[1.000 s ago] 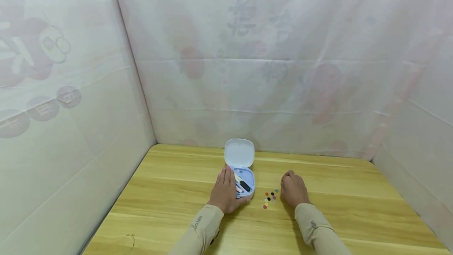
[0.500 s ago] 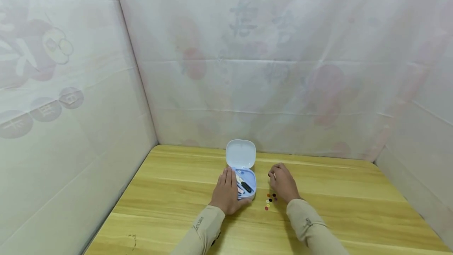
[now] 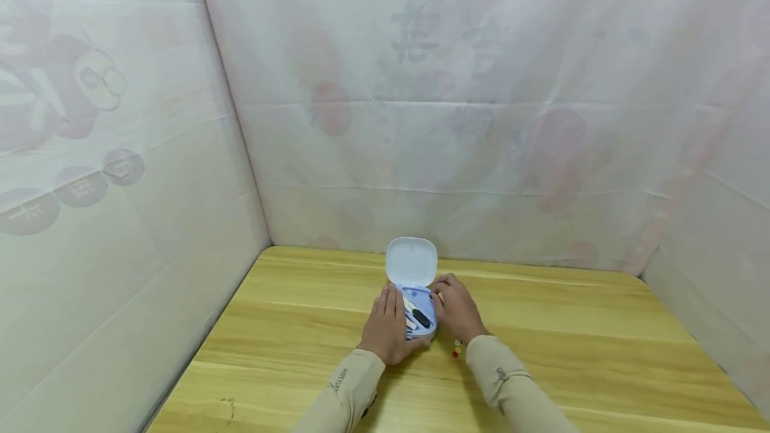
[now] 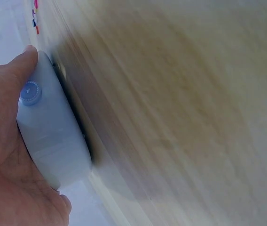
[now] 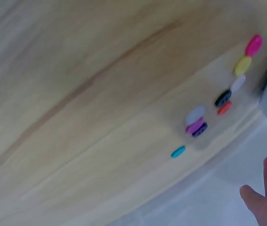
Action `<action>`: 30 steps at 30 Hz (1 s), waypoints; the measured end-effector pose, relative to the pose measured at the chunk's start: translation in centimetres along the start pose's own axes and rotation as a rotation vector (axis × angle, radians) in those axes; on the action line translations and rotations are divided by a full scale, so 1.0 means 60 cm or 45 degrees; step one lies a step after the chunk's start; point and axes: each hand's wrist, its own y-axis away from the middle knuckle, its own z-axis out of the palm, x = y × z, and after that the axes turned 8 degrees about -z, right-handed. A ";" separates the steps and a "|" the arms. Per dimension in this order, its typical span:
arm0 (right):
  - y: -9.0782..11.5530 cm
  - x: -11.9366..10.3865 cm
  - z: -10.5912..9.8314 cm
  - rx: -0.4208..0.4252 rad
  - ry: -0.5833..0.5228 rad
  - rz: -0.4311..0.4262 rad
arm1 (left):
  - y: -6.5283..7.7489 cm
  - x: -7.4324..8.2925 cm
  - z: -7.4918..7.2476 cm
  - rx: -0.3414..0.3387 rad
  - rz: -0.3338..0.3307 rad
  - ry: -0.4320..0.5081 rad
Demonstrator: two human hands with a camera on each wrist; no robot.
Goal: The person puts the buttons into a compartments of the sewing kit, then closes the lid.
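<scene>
A blue case [image 3: 424, 303] with its white lid [image 3: 412, 260] raised stands on the table and holds a black-handled tool [image 3: 421, 318]. Along its left side rests my left hand [image 3: 385, 329], fingers straight and thumb across the front wall, beside a round blue stud [image 4: 30, 92]. At the case's right rim, my right hand [image 3: 460, 313] pinches a small dark button [image 3: 431, 296]. In the right wrist view this hand shows at the lower right corner, its fingers partly cut off. Two small buttons [image 3: 412, 293] lie in the case's back compartment.
Several loose buttons lie right of the case, among them a pink button [image 5: 254, 45], a yellow button [image 5: 242, 66] and a teal button [image 5: 178, 151]. My right arm hides most of these in the head view. Behind the wooden table [image 3: 559, 333] hangs printed cloth [image 3: 469, 119].
My right hand has moved left from beside the loose buttons to the case's right rim, carrying a dark button. My left hand has stayed on the case.
</scene>
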 end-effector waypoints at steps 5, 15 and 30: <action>0.003 -0.001 0.014 -0.029 0.094 -0.068 | 0.003 0.003 -0.001 0.000 0.002 -0.013; 0.004 -0.004 0.013 -0.054 0.199 -0.134 | 0.006 0.010 -0.018 -0.027 -0.010 -0.038; -0.001 -0.001 0.019 -0.035 0.317 -0.276 | 0.006 0.009 -0.014 -0.027 -0.007 -0.029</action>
